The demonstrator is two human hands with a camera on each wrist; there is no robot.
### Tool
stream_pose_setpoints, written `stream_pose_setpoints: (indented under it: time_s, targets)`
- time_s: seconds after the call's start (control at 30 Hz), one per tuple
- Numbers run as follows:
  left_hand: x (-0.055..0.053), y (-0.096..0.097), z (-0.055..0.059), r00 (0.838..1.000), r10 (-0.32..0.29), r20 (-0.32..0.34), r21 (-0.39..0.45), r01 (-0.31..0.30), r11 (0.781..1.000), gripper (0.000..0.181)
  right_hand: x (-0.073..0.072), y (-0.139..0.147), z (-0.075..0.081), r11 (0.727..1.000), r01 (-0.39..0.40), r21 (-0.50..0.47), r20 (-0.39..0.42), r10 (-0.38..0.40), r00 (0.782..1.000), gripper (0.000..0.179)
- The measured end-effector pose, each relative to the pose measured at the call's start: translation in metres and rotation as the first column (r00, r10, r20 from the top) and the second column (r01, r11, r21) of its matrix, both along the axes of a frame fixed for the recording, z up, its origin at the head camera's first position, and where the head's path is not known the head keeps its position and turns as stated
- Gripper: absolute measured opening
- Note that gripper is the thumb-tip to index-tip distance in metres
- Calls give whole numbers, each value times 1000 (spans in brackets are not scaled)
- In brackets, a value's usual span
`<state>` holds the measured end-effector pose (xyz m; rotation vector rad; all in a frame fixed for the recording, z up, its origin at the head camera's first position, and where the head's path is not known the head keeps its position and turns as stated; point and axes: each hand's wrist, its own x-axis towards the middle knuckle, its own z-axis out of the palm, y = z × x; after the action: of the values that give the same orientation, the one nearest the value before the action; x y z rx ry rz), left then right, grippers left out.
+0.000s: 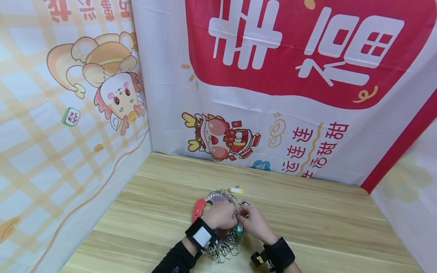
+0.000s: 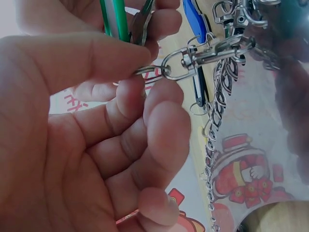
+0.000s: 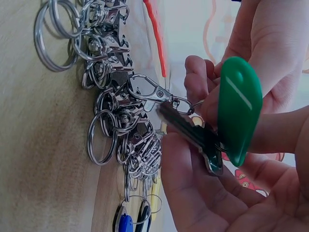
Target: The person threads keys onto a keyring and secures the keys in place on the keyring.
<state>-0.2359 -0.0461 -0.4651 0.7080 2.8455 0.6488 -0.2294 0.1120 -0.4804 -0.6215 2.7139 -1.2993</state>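
Observation:
My left hand (image 1: 221,215) pinches a split ring (image 2: 150,72) between thumb and fingers. That ring hangs from a metal swivel clasp (image 2: 207,57), which leads to a row of similar clasps (image 3: 123,116). My right hand (image 1: 255,223) holds a key (image 3: 186,128) with a green tag (image 3: 240,108), close beside the left fingers. The key's blade points toward the clasp in the right wrist view. Under the left hand lies a holder with a red curved edge (image 1: 198,209), ringed by clasps and split rings (image 1: 222,252).
A yellow tag (image 1: 236,190) lies on the wooden table (image 1: 324,223) beyond the holder. Near the clasps are a blue-tagged key (image 3: 125,223) and a dark-tagged one (image 3: 144,215). Printed cloth walls (image 1: 167,94) stand along the table's back and sides.

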Motion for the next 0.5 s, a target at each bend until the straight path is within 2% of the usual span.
stream_pose_setpoints:
  time_s: [0.27,0.5]
  targets:
    - [-2,-3,0,999,17,49,44,-19,999,24,-3,2,-2,1000,-13,-1,36,13,999,8]
    - [-4,-4,0,999,9,50,43,-11,999,25,-2,2,0,1000,-27,-14,103,28,994,8]
